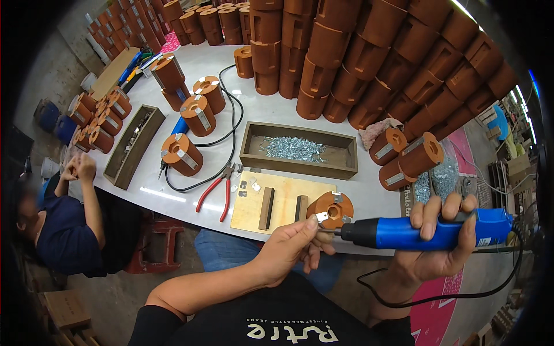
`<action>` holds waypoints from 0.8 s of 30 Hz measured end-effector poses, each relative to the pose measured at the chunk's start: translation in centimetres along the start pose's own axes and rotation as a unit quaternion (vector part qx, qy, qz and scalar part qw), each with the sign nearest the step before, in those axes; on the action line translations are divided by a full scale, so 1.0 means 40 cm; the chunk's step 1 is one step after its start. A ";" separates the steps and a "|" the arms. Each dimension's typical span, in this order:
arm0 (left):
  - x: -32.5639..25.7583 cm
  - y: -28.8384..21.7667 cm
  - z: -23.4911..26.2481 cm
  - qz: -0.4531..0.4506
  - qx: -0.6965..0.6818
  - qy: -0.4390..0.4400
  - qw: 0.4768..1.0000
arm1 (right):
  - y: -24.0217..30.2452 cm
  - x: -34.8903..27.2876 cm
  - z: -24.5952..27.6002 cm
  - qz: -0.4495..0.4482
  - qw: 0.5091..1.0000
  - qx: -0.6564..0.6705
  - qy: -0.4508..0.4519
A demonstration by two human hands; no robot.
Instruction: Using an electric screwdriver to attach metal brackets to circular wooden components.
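My right hand [441,230] is wrapped round a blue electric screwdriver [398,233] with a black nose, its bit pointing left. My left hand [294,242] is closed in a pinch beside the bit's tip. What its fingers hold is too small to make out; a small metal plate [322,217] shows at the thumb tip. Just beyond the fingers stands a brown cylinder [347,205] with a central hole and metal plates on its rim. It is at the right end of a pale wooden board [251,210], which carries two dark wooden bars [266,209] and loose plates.
A wooden tray of screws [300,161] lies beyond the board, with red-handled pliers [213,199] to its left. Several cylinders [198,115] and a black cord [234,138] occupy the left. Tall cylinder stacks [323,63] line the back. Another person [63,225] works at far left.
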State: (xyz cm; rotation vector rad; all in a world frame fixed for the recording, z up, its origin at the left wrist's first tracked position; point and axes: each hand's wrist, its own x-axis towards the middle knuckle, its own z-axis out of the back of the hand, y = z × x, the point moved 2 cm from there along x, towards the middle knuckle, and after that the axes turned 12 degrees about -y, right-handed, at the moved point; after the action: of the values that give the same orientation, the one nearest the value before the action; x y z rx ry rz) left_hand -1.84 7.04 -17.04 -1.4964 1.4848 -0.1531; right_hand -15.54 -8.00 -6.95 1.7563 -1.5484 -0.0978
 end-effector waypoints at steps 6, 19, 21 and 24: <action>0.048 0.003 0.045 -0.040 0.008 -0.118 0.992 | -0.008 0.036 -0.008 0.022 0.999 -0.040 0.016; 0.098 0.021 0.024 -0.060 0.119 -0.173 0.976 | -0.024 0.015 0.029 0.065 0.993 -0.095 0.040; 0.101 0.021 0.022 -0.054 0.106 -0.174 0.978 | -0.027 0.009 0.033 0.064 0.992 -0.099 0.038; 0.105 0.022 0.018 -0.045 0.093 -0.176 0.979 | -0.031 0.004 0.037 0.063 0.992 -0.099 0.040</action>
State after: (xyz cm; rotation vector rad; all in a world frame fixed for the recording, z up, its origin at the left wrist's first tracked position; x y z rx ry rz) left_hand -0.94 4.21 -20.22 -1.3590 1.0904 -0.0723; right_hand -15.27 -8.92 -8.64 1.4887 -1.5317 -0.1129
